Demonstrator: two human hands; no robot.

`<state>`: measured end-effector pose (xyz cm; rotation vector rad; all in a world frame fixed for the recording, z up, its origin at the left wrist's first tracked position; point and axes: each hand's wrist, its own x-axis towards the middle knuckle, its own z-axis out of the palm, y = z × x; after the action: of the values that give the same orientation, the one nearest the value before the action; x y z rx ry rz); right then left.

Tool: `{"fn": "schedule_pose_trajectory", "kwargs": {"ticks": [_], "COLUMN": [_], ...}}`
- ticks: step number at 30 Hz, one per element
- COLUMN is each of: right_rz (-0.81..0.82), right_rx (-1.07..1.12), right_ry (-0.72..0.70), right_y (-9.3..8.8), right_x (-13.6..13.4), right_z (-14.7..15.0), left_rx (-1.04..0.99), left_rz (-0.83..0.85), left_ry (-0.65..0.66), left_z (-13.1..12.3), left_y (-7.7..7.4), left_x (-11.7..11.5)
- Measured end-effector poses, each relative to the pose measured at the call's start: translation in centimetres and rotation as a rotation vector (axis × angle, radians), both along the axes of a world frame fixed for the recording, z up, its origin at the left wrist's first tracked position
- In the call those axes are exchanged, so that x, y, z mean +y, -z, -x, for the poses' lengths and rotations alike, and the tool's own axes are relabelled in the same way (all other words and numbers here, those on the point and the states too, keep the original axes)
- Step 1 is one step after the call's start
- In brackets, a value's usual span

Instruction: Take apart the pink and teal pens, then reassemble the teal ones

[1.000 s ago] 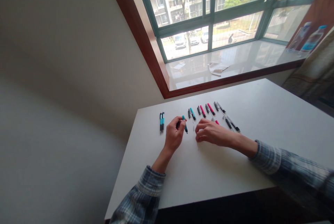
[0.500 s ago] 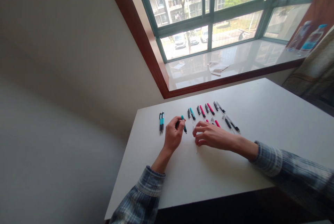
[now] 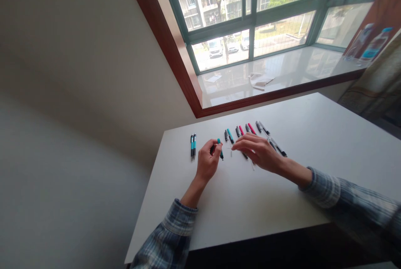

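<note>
My left hand (image 3: 208, 160) is closed around a teal pen barrel (image 3: 221, 152), with its teal end up and dark tip down. My right hand (image 3: 258, 152) hovers over the pen parts, thumb and fingertips pinched on a thin pale pen refill (image 3: 229, 148) that points toward the barrel. A small clear piece (image 3: 231, 154) lies just below those fingertips. Behind the hands lie pen parts in sets: a teal barrel (image 3: 230, 135), a pink barrel (image 3: 251, 128) and a grey-black barrel (image 3: 265, 128). My right hand hides part of the nearer row.
Two teal-and-black pens (image 3: 193, 147) lie side by side at the left of the white table (image 3: 250, 210). A wall (image 3: 78, 114) borders the table's left side. Beyond the table is a windowsill (image 3: 228, 89) with a cloth (image 3: 260, 80) and plastic bottles (image 3: 376, 47).
My right hand has lifted and shifted up and right, turning its fingertips toward the left hand with the thin refill between them. My left hand stays put with the barrel.
</note>
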<state>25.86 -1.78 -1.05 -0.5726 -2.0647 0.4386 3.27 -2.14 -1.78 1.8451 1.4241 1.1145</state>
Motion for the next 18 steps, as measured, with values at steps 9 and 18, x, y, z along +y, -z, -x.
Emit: {"fn": "schedule_pose_trajectory", "kwargs": {"ticks": [9, 18], "right_rz": [0.564, 0.597], "right_rx": [0.453, 0.401], "right_ry": [0.137, 0.162], "right_y": [1.5, 1.5], "right_x": [1.4, 1.1], "right_z": [-0.2, 0.2], "left_rx": [0.088, 0.166], "left_rz": [-0.037, -0.079], "left_ry": [0.046, 0.119], "left_z": [0.1, -0.3], "left_y": [0.6, 0.2], "left_x": [-0.8, -1.1]}}
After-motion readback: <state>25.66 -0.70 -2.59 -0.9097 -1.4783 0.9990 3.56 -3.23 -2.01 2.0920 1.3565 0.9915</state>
